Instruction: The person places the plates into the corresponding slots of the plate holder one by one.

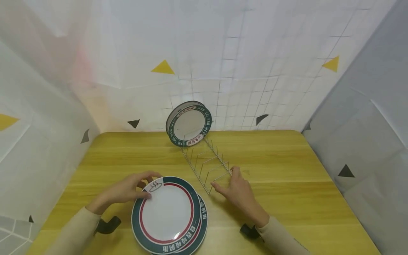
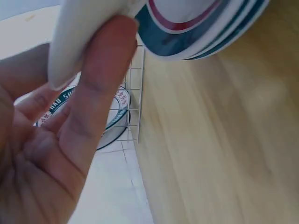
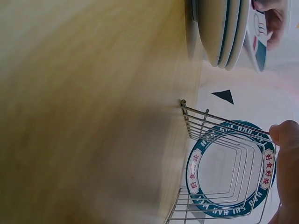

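My left hand point(image 1: 125, 190) pinches the upper-left rim of a round white plate point(image 1: 169, 214) with a green border and a red ring, thumb on top and fingers underneath. This plate is tilted up from the stacked plates point(image 3: 225, 32) beneath it. My right hand point(image 1: 241, 193) holds the near end of a wire dish rack point(image 1: 195, 171), thumb and forefinger on its end wire. At the rack's far end stand two plates upright; the front plate point(image 1: 190, 124) has green lettering bands around a white middle. The other plate shows only as a rim behind it.
The wooden table point(image 1: 280, 166) ends at a white sheet wall point(image 1: 134, 95) with grid lines and yellow and black triangles. Sheets also close off both sides. Black straps point(image 1: 109, 225) are on both wrists.
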Motion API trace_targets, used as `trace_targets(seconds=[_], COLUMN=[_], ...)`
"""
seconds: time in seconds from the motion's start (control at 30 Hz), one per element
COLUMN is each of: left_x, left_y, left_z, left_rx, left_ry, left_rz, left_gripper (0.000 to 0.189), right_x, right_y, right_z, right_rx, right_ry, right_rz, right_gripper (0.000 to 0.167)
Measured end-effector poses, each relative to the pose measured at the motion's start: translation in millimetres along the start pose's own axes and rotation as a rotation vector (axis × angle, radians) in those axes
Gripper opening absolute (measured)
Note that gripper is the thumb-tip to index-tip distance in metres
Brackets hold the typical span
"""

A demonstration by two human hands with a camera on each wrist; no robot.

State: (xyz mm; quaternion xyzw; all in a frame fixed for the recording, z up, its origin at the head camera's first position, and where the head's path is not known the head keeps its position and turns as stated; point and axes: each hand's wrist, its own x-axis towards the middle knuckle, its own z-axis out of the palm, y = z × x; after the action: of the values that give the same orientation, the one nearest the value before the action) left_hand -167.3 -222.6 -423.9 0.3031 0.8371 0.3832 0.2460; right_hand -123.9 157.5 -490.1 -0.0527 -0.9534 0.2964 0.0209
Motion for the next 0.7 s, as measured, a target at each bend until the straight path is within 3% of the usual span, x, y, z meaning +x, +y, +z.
trace_targets(seconds=[0.1,0.23,0.37,0.5,0.7], left_x=[1.4,4.6,9.9,14.3,30.8], left_y=[8.8,21.7,35.4,52.7,77.6], left_z=[-7.0,-13.8,-22.2,-39.9,-82.2], left_rx=[-0.051,-0.034,0.025,0.126,0.336], left_ry=[-0.066,-0.128,-0.121,-0.002,0.282], left_rz=[0.008,0.025,0.073,0.127,0.205], left_gripper=[0.062,0.068,0.065,0.061,0.06], right_x=[-0.1,-0.3,-0.2,-0.2,-0.9], right_y=[0,0,1,1,1], right_z=[-1,-1,-1,-1,-1], right_rx=[0.003,0.007,0.003,0.008,0.015], right_ry=[-0.003,-0.005,-0.003,-0.004,-0.006], right_rz=[0.0,-0.006,-0.014,-0.019,-0.015], right_gripper=[0.095,0.097,0.098,0.096,0.098])
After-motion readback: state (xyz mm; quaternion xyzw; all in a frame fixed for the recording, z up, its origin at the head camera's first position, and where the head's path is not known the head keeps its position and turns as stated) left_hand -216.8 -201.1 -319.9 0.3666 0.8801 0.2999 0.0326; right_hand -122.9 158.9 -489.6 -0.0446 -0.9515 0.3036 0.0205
